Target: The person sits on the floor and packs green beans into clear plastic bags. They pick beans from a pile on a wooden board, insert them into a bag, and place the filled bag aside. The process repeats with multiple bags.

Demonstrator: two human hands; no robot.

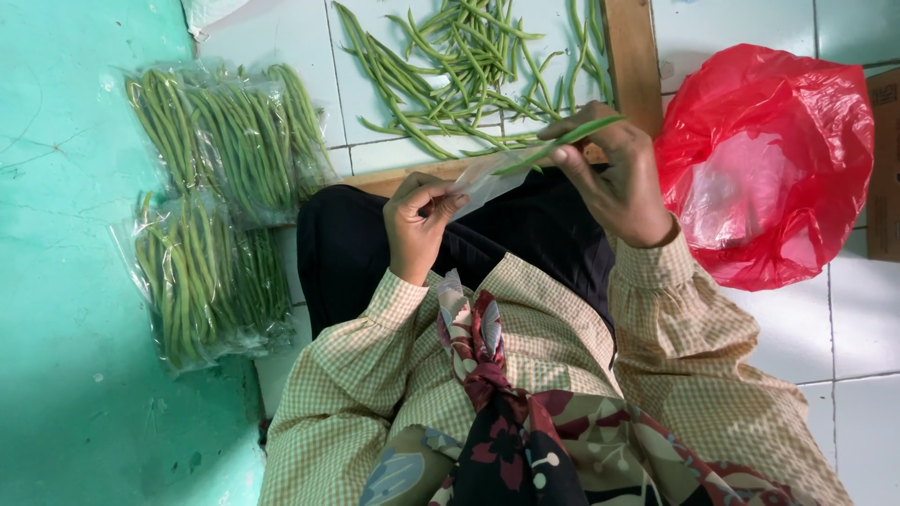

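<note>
A clear bag hung limp and open above the lap; a slim green bean slanted into its mouth.

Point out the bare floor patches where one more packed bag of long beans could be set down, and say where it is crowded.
Bare white tile lies below the crumpled red plastic bag, right of the checked sleeve. The turquoise painted floor left of the two clear bags of green long beans is free too. Crowded: the loose pile of green long beans beside the wooden plank.
</note>
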